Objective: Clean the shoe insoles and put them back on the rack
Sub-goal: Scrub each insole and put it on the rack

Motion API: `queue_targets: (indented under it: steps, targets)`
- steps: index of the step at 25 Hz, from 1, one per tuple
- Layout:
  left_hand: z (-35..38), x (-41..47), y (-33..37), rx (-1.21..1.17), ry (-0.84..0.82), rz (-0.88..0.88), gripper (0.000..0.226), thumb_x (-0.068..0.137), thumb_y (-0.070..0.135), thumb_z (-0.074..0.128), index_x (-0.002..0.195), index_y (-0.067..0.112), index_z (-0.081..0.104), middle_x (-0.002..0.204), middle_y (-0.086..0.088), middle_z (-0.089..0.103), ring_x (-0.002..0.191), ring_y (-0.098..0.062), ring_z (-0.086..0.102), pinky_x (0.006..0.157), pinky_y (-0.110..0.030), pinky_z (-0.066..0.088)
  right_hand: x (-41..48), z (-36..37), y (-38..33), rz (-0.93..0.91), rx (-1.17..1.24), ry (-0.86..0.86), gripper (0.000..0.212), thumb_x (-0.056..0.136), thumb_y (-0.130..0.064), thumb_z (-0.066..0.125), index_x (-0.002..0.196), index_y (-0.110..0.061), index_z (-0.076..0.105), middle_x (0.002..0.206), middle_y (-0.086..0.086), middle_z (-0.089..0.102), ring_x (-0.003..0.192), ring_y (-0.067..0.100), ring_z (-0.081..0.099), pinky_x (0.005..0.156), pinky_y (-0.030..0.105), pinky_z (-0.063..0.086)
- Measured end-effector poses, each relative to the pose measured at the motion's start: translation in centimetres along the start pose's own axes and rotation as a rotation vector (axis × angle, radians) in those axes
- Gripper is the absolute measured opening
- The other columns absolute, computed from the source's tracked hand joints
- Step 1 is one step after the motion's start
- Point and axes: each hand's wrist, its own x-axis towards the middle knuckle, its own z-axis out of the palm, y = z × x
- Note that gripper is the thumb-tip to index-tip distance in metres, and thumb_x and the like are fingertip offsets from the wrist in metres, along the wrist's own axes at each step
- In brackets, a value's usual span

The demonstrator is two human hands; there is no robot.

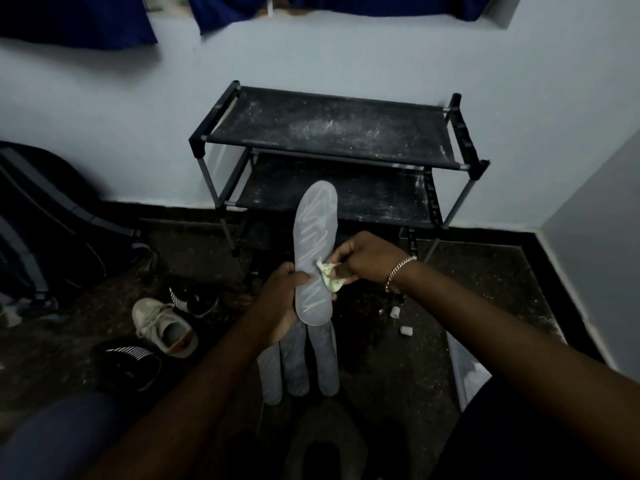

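Note:
My left hand (280, 292) grips a grey shoe insole (315, 233) near its heel and holds it upright, toe end pointing up in front of the rack. White streaks run along its face. My right hand (367, 258) pinches a small crumpled pale-green cloth (328, 276) and presses it against the insole's right side, just above my left thumb. Three more grey insoles (298, 362) lie side by side on the floor under my hands. The black shoe rack (332, 133) stands against the wall, its dusty fabric shelves bare.
A beige sneaker (166, 327) and two black striped shoes (194, 299) lie on the floor at the left, beside a dark bag (41, 220). Two small white bits (398, 320) rest on the dark floor at the right. A wall corner juts in at far right.

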Motion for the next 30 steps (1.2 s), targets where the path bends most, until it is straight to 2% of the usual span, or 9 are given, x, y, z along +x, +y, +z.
queue_targets:
  steps: [3, 7, 10, 12, 15, 17, 20, 24, 30]
  targets:
    - [0.7, -2.1, -0.1, -0.100, -0.124, -0.013, 0.044, 0.086, 0.001, 0.056, 0.130, 0.005, 0.053, 0.115, -0.025, 0.069, 0.093, -0.047, 0.069, 0.091, -0.063, 0.051, -3.1, 0.7, -0.9, -0.061, -0.059, 0.062, 0.012, 0.087, -0.003, 0.075, 0.098, 0.000, 0.076, 0.083, 0.006, 0.075, 0.072, 0.007, 0.070, 0.068, 0.020, 0.058]
    - [0.8, -3.7, 0.0, -0.114, -0.112, -0.021, 0.056, 0.080, 0.010, 0.061, 0.134, -0.001, 0.053, 0.104, -0.025, 0.069, 0.077, -0.037, 0.071, 0.066, -0.040, 0.058, -7.1, 2.2, -1.1, -0.200, -0.133, 0.285, 0.011, 0.088, -0.013, 0.076, 0.098, -0.014, 0.079, 0.086, -0.009, 0.074, 0.074, -0.003, 0.068, 0.071, 0.012, 0.052]
    - [1.0, -4.3, -0.3, -0.134, -0.059, -0.064, 0.058, 0.084, 0.021, 0.062, 0.134, -0.006, 0.051, 0.093, -0.019, 0.069, 0.078, -0.029, 0.069, 0.074, -0.039, 0.057, -9.3, 3.7, -0.6, -0.316, -0.235, 0.462, 0.022, 0.085, -0.006, 0.074, 0.102, -0.019, 0.077, 0.091, -0.015, 0.070, 0.082, -0.005, 0.064, 0.073, 0.005, 0.045]
    - [1.1, -4.2, -0.5, -0.214, -0.069, -0.085, 0.049, 0.103, 0.038, 0.042, 0.132, 0.001, 0.053, 0.104, -0.017, 0.069, 0.095, -0.027, 0.067, 0.094, -0.040, 0.053, -9.7, 4.8, -0.1, -0.405, -0.305, 0.442, 0.027, 0.084, -0.004, 0.074, 0.106, -0.019, 0.077, 0.099, -0.009, 0.072, 0.089, -0.001, 0.065, 0.079, 0.008, 0.048]
    - [1.0, -3.4, -0.3, -0.294, -0.126, -0.085, 0.065, 0.100, 0.059, 0.025, 0.126, 0.007, 0.056, 0.124, -0.019, 0.064, 0.114, -0.030, 0.060, 0.104, -0.046, 0.044, -9.5, 6.0, 0.7, -0.491, -0.354, 0.392, 0.031, 0.084, -0.003, 0.073, 0.109, -0.021, 0.076, 0.104, -0.006, 0.071, 0.093, 0.003, 0.066, 0.084, 0.012, 0.050]
    - [1.2, -3.1, 0.1, -0.291, -0.097, -0.111, 0.063, 0.100, 0.061, 0.025, 0.118, 0.010, 0.058, 0.120, -0.014, 0.064, 0.108, -0.024, 0.063, 0.094, -0.043, 0.047, -8.9, 6.5, 1.1, -0.511, -0.376, 0.381, 0.032, 0.084, -0.002, 0.072, 0.108, -0.022, 0.077, 0.101, -0.003, 0.069, 0.091, 0.006, 0.066, 0.082, 0.013, 0.050]
    - [1.1, -2.4, 0.2, -0.305, -0.139, -0.107, 0.065, 0.100, 0.059, 0.025, 0.129, 0.010, 0.056, 0.105, -0.010, 0.073, 0.094, -0.022, 0.072, 0.078, -0.039, 0.056, -8.2, 6.8, 1.1, -0.506, -0.405, 0.389, 0.030, 0.084, -0.003, 0.070, 0.106, -0.021, 0.079, 0.100, -0.002, 0.067, 0.091, 0.006, 0.065, 0.082, 0.013, 0.049]
    - [0.7, -1.7, 0.0, -0.279, -0.178, -0.109, 0.077, 0.099, 0.064, 0.024, 0.130, 0.002, 0.056, 0.108, -0.014, 0.071, 0.095, -0.025, 0.069, 0.080, -0.040, 0.056, -8.1, 7.1, 0.9, -0.543, -0.383, 0.377, 0.021, 0.085, -0.017, 0.076, 0.106, -0.019, 0.079, 0.105, -0.004, 0.068, 0.094, 0.001, 0.065, 0.085, 0.008, 0.048]
    - [0.8, -1.7, -0.3, -0.291, -0.195, -0.163, 0.086, 0.094, 0.072, 0.025, 0.128, 0.000, 0.058, 0.116, -0.019, 0.068, 0.095, -0.027, 0.072, 0.075, -0.039, 0.061, -7.2, 7.1, 1.3, -0.510, -0.410, 0.373, 0.025, 0.081, -0.005, 0.079, 0.103, -0.015, 0.080, 0.108, -0.001, 0.072, 0.101, 0.008, 0.067, 0.090, 0.010, 0.048]
